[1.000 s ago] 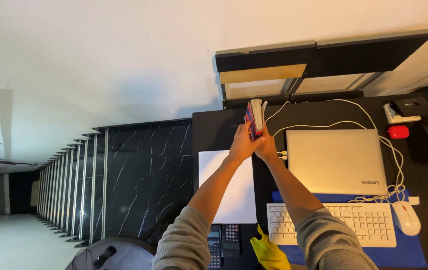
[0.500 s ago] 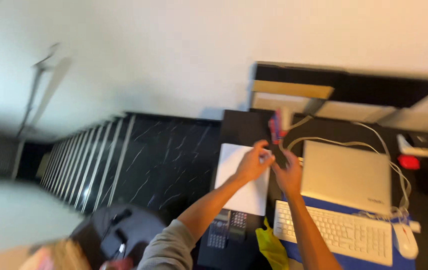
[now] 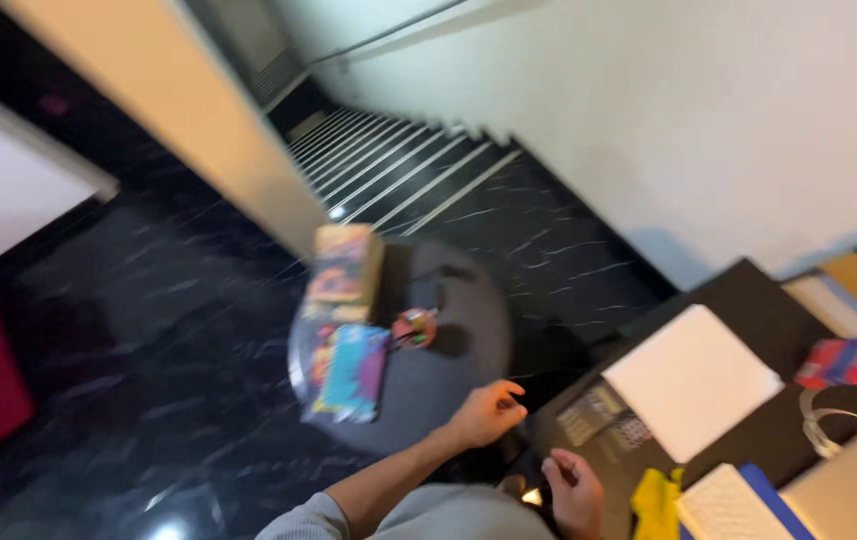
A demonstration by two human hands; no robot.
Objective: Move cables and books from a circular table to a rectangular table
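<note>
Both hands, left (image 3: 487, 412) and right (image 3: 574, 490), curl loosely, holding nothing, at lower centre; colourful boxes (image 3: 347, 325) lie left of them on a round grey seat (image 3: 469, 300).

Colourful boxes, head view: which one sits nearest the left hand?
The blue-and-pink box lying flat on the round grey seat, closest to the left hand. The orange box lies farther up; the red one is over on the black desk.

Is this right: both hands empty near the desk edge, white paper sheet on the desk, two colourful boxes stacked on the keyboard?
Not quite. In the head view the colourful boxes lie on the round grey stool, not the keyboard. Left hand and right hand look empty; the white paper sheet lies on the desk.
</note>
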